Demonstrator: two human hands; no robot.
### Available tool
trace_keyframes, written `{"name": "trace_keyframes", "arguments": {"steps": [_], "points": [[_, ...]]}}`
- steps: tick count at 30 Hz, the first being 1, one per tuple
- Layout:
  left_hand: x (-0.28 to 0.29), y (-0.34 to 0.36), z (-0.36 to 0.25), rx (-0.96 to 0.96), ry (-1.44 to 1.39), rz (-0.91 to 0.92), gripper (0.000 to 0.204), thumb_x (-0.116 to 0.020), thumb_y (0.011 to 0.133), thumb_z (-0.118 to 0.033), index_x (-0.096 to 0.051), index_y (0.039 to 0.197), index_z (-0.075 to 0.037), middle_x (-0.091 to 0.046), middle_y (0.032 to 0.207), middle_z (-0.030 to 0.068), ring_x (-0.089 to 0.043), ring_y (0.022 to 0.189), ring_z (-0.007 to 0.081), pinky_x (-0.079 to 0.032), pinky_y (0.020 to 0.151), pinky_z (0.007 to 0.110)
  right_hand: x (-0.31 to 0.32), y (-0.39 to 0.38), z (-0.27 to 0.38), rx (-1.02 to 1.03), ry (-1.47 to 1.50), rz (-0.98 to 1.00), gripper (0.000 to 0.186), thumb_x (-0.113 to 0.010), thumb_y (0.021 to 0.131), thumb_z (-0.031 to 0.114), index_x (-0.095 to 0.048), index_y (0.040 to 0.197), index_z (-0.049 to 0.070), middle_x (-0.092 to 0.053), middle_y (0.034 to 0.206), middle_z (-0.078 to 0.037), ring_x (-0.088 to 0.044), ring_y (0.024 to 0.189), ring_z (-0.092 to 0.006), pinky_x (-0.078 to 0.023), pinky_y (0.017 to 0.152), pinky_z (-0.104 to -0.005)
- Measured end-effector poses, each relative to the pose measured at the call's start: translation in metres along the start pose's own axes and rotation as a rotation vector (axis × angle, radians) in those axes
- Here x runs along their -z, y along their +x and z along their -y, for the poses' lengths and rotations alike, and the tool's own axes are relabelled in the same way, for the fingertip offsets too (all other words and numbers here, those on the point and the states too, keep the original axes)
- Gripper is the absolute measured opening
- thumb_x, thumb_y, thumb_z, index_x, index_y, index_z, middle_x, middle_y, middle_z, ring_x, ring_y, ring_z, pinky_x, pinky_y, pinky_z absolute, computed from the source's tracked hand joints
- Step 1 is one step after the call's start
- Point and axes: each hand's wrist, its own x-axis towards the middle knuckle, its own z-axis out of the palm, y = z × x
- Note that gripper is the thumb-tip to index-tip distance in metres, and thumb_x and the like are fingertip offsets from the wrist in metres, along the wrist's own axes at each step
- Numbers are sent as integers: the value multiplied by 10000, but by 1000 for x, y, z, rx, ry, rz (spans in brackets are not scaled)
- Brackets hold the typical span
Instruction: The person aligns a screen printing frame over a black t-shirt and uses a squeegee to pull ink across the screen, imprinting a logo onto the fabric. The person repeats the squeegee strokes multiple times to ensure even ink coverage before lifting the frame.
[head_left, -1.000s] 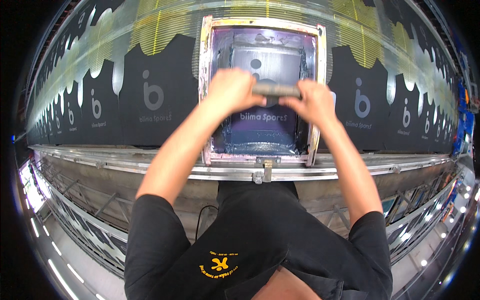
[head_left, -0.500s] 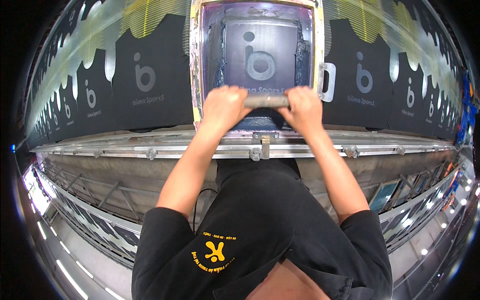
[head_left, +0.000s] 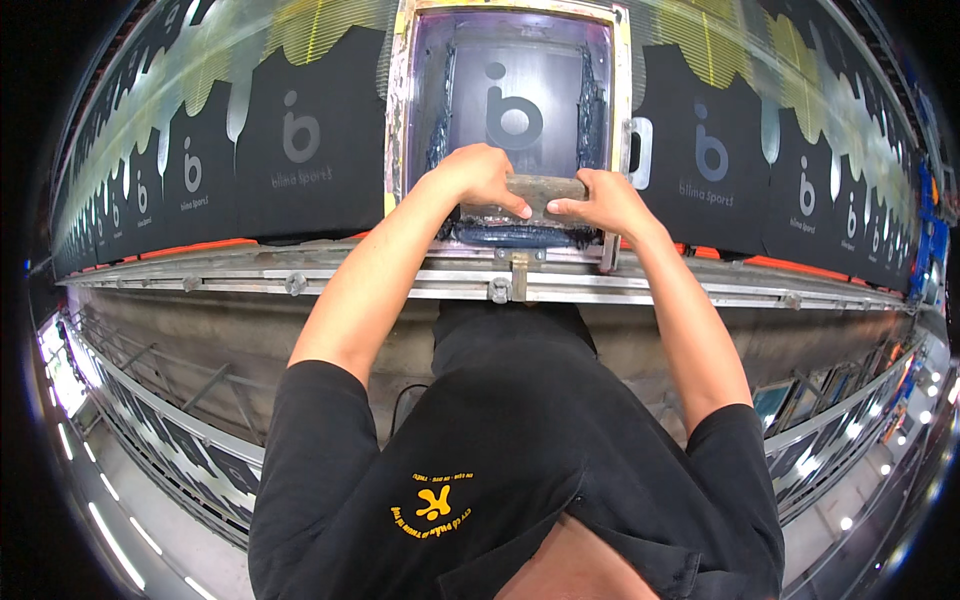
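Note:
A wooden-handled squeegee (head_left: 545, 188) lies crosswise near the close end of a screen-printing frame (head_left: 398, 120), tilted so its near face shows. My left hand (head_left: 480, 178) is closed on its left end, thumb pressed on the near face. My right hand (head_left: 608, 205) grips the right end the same way, its thumb close to the left one. Dark ink (head_left: 520, 238) lies along the frame's near end, just below the squeegee. Beyond it, the mesh (head_left: 550, 75) carries a rounded letter-shaped design. The squeegee and my hands hide the lower part of the mesh.
Black fabric panels with grey prints lie on both sides, such as the left panel (head_left: 310, 190) and the right panel (head_left: 690, 150). A white handle (head_left: 640, 152) juts from the frame's right side. A metal rail (head_left: 400, 288) with clamps runs along the near table edge.
The squeegee has tipped so its near face shows, and my thumbs have come onto that face. It now covers the small lettering on the mesh. The whole view has shifted slightly.

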Motion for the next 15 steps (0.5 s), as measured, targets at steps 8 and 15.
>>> {"name": "trace_keyframes", "arguments": {"steps": [8, 15], "points": [[124, 21, 19, -142, 96, -223, 667, -902, 727, -675, -856, 1088, -117, -816, 947, 178, -789, 939, 392, -611, 843, 499, 42, 30, -68, -163, 384, -927, 370, -765, 1067, 349, -775, 1133, -15, -781, 1014, -66, -698, 920, -118, -561, 856, -303], [191, 77, 44, -186, 298, -475, 503, -853, 839, -535, -826, 1143, -135, -817, 992, 157, -784, 975, 387, -611, 863, 520, 28, 54, -71, -384, 902, -589, 398, -757, 1076, 348, -733, 1266, -1, -657, 857, 5, -597, 705, -69, -503, 612, -261]]}}
